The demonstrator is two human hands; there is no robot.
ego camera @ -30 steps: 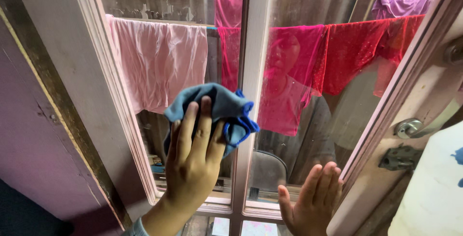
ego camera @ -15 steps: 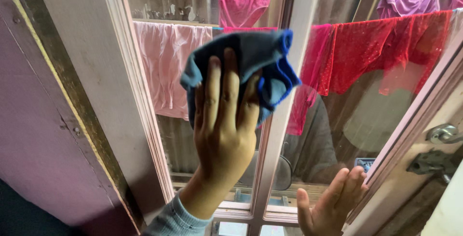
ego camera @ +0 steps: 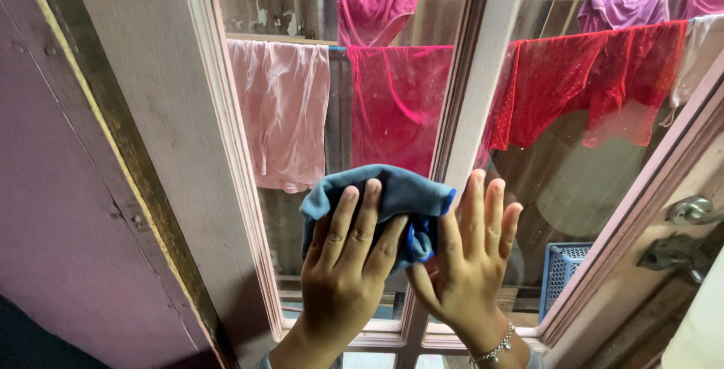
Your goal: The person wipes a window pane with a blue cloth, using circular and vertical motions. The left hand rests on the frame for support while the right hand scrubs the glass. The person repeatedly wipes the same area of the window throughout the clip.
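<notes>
I see my left hand (ego camera: 343,263) pressing a blue microfibre cloth (ego camera: 377,204) flat against the left glass pane (ego camera: 302,75) of a pale pink wooden window frame (ego camera: 226,150). The fingers are spread long and loose over the bunched cloth, not pinching it; the palm pins it to the glass. The cloth lies directly above and ahead of those fingertips, its long axis running roughly sideways, with its right end lapping onto the central mullion (ego camera: 467,97).

My right hand (ego camera: 467,259) is open, fingers together and pointing up, resting on the mullion with its thumb side touching the cloth's right edge. A thin bracelet (ego camera: 494,348) sits at that wrist. The left hand is the one over the cloth; the right only borders it.

Beyond the glass hang a pale pink garment (ego camera: 283,112), a magenta one (ego camera: 396,105) and a red one (ego camera: 581,82) on a line. A blue crate (ego camera: 562,271) sits low outside, and a metal latch (ego camera: 690,209) is on the frame at right.
</notes>
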